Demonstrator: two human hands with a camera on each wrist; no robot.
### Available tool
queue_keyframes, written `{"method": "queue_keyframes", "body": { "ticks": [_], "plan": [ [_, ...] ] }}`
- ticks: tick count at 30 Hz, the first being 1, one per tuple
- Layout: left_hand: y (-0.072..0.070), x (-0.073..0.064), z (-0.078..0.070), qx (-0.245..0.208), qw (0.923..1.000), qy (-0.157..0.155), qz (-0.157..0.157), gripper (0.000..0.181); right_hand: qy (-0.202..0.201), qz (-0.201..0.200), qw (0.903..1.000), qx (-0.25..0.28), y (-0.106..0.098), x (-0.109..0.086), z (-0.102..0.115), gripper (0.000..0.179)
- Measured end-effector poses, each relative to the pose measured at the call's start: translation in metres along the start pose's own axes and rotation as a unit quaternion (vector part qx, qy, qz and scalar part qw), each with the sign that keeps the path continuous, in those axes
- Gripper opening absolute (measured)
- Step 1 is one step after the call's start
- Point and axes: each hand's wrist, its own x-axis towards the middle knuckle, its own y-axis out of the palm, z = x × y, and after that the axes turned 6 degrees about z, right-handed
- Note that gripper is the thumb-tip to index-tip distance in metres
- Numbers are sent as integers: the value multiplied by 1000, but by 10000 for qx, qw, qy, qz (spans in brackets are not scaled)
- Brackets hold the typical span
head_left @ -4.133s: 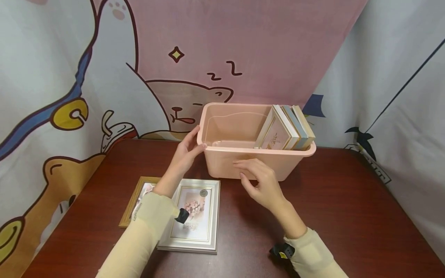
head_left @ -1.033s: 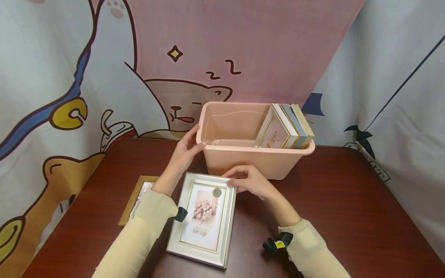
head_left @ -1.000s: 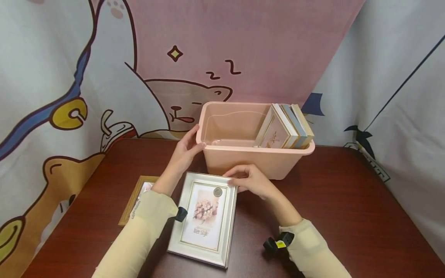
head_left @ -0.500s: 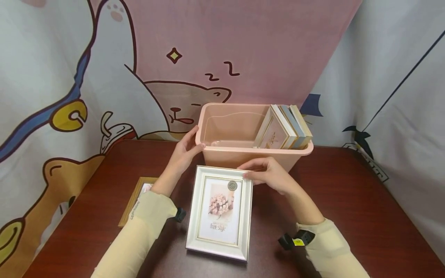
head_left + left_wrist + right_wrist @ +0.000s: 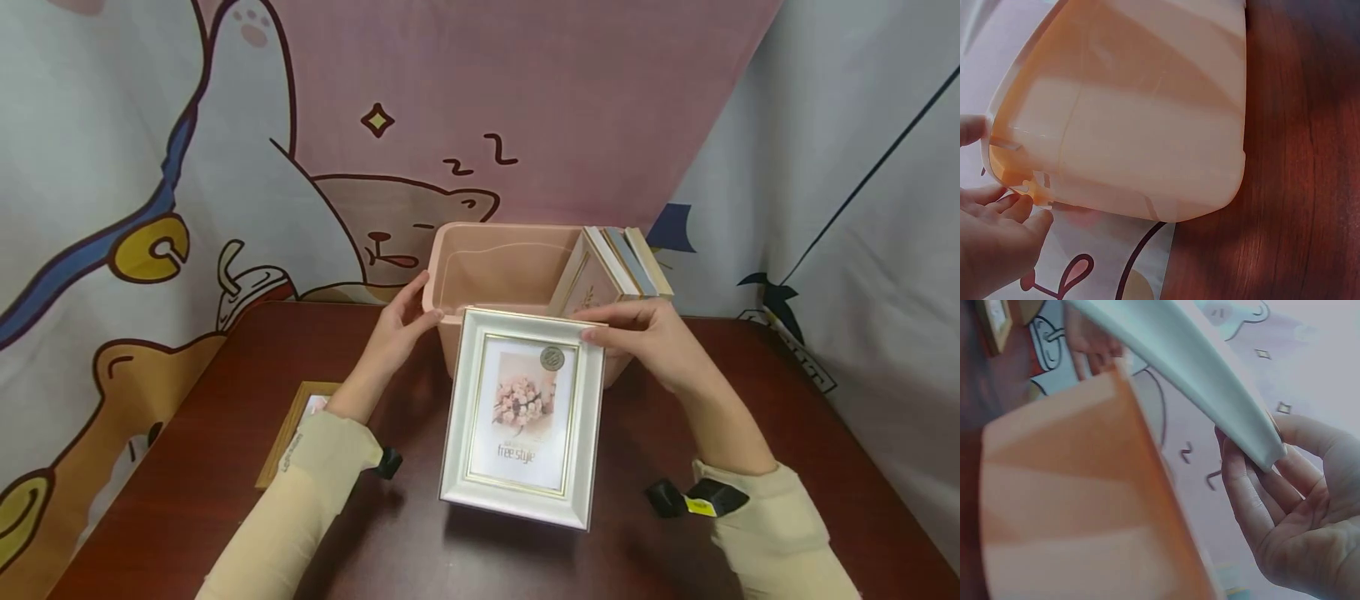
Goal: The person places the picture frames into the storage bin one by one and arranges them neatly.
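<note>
My right hand (image 5: 660, 342) pinches the upper right corner of a silver-white picture frame (image 5: 525, 417) with a flower print. The frame hangs tilted above the table, in front of a pink plastic bin (image 5: 495, 258). In the right wrist view, the thumb and fingers of the right hand (image 5: 1291, 512) grip the frame's edge (image 5: 1179, 369). My left hand (image 5: 393, 333) holds the left rim of the bin; in the left wrist view, fingers of that left hand (image 5: 1004, 231) curl about the rim. Several picture frames (image 5: 611, 267) lean together at the bin's right end, partly hidden by the held one.
A wooden-coloured picture frame (image 5: 300, 433) lies on the dark red-brown table (image 5: 787, 417) at the left, partly covered by my left sleeve. A printed cloth (image 5: 585, 108) hangs behind the table and along its sides.
My right hand has taken hold of the silver-white picture frame, lifted it off the table and carried it right and up towards the bin. The left hand stays on the rim.
</note>
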Motion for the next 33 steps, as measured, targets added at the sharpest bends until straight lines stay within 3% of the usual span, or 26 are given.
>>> {"method": "queue_keyframes", "body": {
  "ticks": [8,16,20,27,30,33],
  "plan": [
    [-1,1,0,-4,9999,-100,-20,65,-484,-199,9969,586,-30,0,29,26],
    [1,0,-2,18,10000,-45,-58,65,-907,-991,9800,1465,-49,8,52,23],
    [0,0,-2,-39,10000,2,-28,66,-918,-1525,9614,2099,-53,15,59,21],
    [-1,0,-1,30,10000,21,-17,65,-964,-2688,9181,2748,-55,34,60,26],
    [-2,0,-1,26,10000,0,-6,66,-1061,-3108,9013,2824,-57,43,55,27],
    [-1,0,-1,-36,10000,-26,16,66,-1175,-3472,8929,2616,-57,51,47,25]
  ]
}}
